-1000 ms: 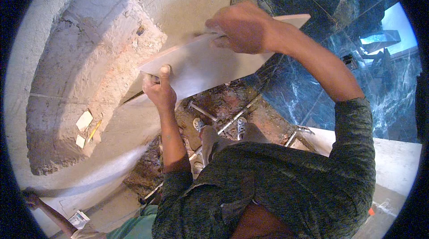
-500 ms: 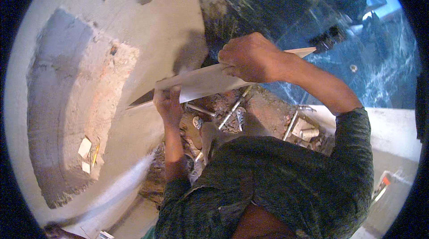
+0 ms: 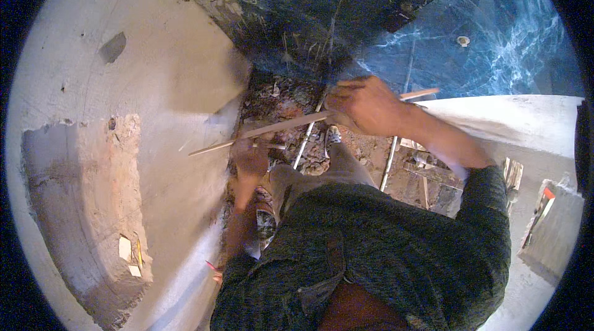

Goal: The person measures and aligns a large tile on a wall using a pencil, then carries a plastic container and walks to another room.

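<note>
1. The right hand's fingers (image 3: pixel 348 88) were curled over the upper edge of a thin, flat panel (image 3: pixel 284 125), gripping it right of its middle.
2. The left hand (image 3: pixel 250 163) held the panel nearer its left end, from below; its fingers were dim and blurred, so their exact placing could not be told.
3. The panel hung between the two hands in front of the body, turned nearly edge-on to the camera, its left end lower than its right, which stuck out past the right hand (image 3: pixel 365 107).
4. Beneath it lay a rubble-strewn, reddish-brown floor (image 3: pixel 362 143), crossed by pale straight rods (image 3: pixel 388 165); a patterned shoe (image 3: pixel 333 135) stood there.
5. Left of the panel spread a plastered surface (image 3: pixel 185 77) with a long, rough-edged recess (image 3: pixel 59 185). Near the recess's lower end were two small pale pieces (image 3: pixel 125 249) and, just beside them, a yellow stick (image 3: pixel 140 257).
6. Beyond the right hand was a blue, white-veined surface (image 3: pixel 495 71), bearing a dark box-like fitting (image 3: pixel 411 6) and a small round pale one (image 3: pixel 463 41).
7. Close to the left sleeve, another person's hand (image 3: pixel 218 277) showed beside something slim and red (image 3: pixel 211 265).
8. At far right lay an orange-tipped object (image 3: pixel 548 194).
</note>
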A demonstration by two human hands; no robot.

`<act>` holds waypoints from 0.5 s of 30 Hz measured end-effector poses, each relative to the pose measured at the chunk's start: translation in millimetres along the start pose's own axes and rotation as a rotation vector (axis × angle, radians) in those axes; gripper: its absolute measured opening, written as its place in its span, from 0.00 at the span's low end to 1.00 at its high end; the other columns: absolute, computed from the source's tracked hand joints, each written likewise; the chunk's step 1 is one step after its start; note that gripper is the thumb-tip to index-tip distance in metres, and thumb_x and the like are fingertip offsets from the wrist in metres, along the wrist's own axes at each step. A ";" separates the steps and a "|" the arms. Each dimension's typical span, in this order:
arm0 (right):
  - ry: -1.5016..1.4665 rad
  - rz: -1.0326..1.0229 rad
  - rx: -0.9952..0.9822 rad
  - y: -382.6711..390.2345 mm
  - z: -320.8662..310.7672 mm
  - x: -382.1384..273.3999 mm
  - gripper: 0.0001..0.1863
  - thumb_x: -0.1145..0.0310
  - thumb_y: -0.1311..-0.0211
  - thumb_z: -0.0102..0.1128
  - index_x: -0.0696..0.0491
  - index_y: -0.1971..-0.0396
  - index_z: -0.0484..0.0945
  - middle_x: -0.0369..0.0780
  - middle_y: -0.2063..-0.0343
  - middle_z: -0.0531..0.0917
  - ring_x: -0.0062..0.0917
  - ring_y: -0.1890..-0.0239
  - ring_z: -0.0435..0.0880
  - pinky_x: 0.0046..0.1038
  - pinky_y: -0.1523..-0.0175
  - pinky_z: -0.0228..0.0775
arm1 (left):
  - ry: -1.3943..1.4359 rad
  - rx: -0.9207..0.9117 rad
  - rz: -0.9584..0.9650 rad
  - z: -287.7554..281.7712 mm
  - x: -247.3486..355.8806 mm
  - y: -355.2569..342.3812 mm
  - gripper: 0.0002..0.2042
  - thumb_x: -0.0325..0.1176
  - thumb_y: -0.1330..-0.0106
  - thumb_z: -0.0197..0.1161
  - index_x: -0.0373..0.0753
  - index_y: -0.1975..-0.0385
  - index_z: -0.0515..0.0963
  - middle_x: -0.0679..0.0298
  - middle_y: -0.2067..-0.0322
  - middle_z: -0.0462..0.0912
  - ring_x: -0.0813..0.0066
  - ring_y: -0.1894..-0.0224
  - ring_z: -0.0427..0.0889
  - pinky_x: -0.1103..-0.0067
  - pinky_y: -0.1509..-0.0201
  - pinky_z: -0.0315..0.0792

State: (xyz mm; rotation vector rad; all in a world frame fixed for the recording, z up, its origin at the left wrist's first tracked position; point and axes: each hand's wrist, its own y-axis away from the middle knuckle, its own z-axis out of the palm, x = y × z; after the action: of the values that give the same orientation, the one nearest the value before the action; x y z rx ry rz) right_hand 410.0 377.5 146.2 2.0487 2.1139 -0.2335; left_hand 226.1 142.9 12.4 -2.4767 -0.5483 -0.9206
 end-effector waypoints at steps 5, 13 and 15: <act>-0.003 0.194 -0.125 54.8 25.5 25.6 0.21 0.66 0.54 0.60 0.55 0.57 0.75 0.45 0.57 0.79 0.37 0.51 0.78 0.36 0.50 0.73 | 0.028 -0.151 -0.056 68.4 -2.8 7.6 0.10 0.34 0.41 0.59 0.37 0.63 0.77 0.51 0.69 0.80 0.50 0.63 0.78 0.66 0.55 0.72; -0.007 0.270 -0.012 153.7 116.7 96.3 0.23 0.65 0.58 0.62 0.53 0.57 0.74 0.42 0.60 0.79 0.35 0.55 0.79 0.37 0.58 0.75 | 0.065 -0.471 0.047 195.4 8.8 -4.2 0.11 0.35 0.36 0.54 0.35 0.62 0.76 0.51 0.69 0.80 0.51 0.67 0.78 0.65 0.60 0.73; 0.032 0.264 0.015 180.3 137.7 114.3 0.24 0.65 0.58 0.62 0.52 0.56 0.74 0.43 0.59 0.79 0.36 0.54 0.78 0.38 0.56 0.74 | -0.131 -0.383 0.407 233.3 -5.3 3.9 0.12 0.36 0.36 0.53 0.36 0.58 0.75 0.50 0.68 0.80 0.50 0.67 0.79 0.63 0.61 0.72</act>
State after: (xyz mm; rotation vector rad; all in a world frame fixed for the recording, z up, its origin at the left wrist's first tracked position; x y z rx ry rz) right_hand 590.5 461.1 -11.9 2.3242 1.8353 -0.1789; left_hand 343.0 261.1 -151.3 -2.8492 0.1131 -0.7547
